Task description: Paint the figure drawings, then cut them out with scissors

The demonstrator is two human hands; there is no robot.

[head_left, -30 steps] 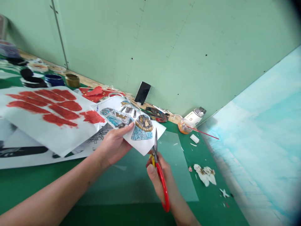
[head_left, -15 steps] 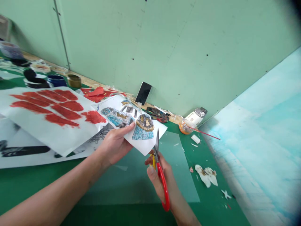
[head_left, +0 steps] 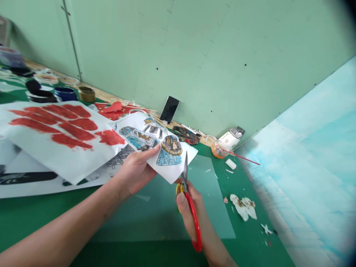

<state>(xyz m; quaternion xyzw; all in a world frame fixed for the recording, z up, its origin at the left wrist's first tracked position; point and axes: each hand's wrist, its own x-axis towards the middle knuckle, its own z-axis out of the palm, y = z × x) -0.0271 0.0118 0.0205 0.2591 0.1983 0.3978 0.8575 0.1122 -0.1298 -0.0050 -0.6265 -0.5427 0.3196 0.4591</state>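
Observation:
My left hand (head_left: 141,167) pinches a white sheet of paper (head_left: 171,173) with coloured drawings, thumb on top and fingers underneath. A blue and brown drawing of a domed shape (head_left: 170,150) lies near the sheet's right corner. In my right hand (head_left: 191,211) are scissors (head_left: 195,222) with red and yellow handles, the blades pointing up and away from me. The blades stand at the sheet's lower right edge, one in front of the paper; whether they have cut into it I cannot tell.
Sheets with red painted patches (head_left: 75,128) lie at left. Behind them stand paint jars (head_left: 65,94). A phone (head_left: 169,109) leans against the wall. At right are an orange jar (head_left: 218,150) with a red stick, a white container (head_left: 232,138) and a stained tissue (head_left: 244,207).
My right fingers have shifted on the scissors, and more of the yellow handle shows. The sheet and my left hand have stayed nearly in place.

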